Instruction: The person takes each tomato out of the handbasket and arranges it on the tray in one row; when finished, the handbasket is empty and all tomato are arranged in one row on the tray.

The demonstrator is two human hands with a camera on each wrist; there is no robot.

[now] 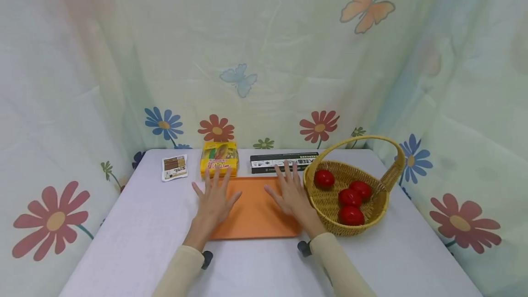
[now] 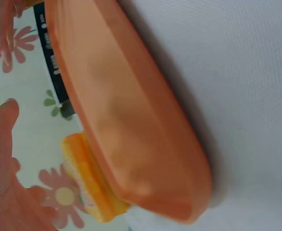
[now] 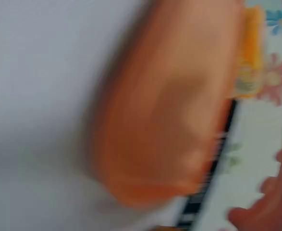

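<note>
Both hands hover with fingers spread over an orange tray [image 1: 255, 223] in the middle of the table. My left hand [image 1: 213, 204] is above the tray's left side, its fingertips overlapping the front of a yellow packet [image 1: 220, 157] in the head view. Above the tray's right side, my right hand [image 1: 292, 196] points forward, fingertips overlapping a long black-and-white box [image 1: 264, 164]. Neither hand holds anything. In the left wrist view the tray [image 2: 121, 110] has raised edges and nothing lying in it. The right wrist view of the tray [image 3: 165, 120] is blurred.
A wicker basket [image 1: 330, 228] with a tall handle stands to the right of the tray, holding several red round things [image 1: 351, 215]. At the back left lies a small white-and-brown sachet [image 1: 174, 167]. A flowered curtain [image 1: 272, 58] surrounds the white table [image 1: 255, 269].
</note>
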